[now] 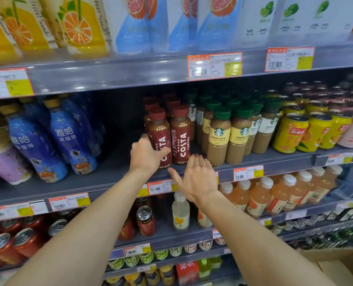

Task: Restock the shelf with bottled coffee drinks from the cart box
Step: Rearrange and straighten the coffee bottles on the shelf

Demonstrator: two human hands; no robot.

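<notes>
**Costa bottle at the shelf front, left hand seating it**

Currently the left hand (145,152) grips the front-left dark red plastic Costa coffee bottle with the maroon cap (160,137), fingers and thumb curled round its lower body from the left side. The bottle stands upright, long axis vertical, base at the front edge of the grey metal middle shelf (101,178).

Touching it on the right stands a second red Costa bottle (181,135), also upright; further red caps run behind both into the shelf depth. Right of those sit the beige Starbucks latte bottles with green caps (220,137).

The right hand (198,177) is spread, fingers straight and together, thumb out to the left, holding nothing. It hovers just in front of and below the second Costa bottle; whether the fingertips touch it cannot be told.

Key relation: the gripped bottle lies directly ahead of the left hand, and a dark open gap lies to its left, before the blue Yaha iced coffee bottles (34,145). Judgement: the left hand is the nearer and is placing or squaring this bottle; the right hand seems set to steady the row.

A brown cardboard box corner (336,263) shows at lower right, nearer the right arm; its contents are not visible.

Risk: nudging the neighbour bottle off the front edge.
</notes>
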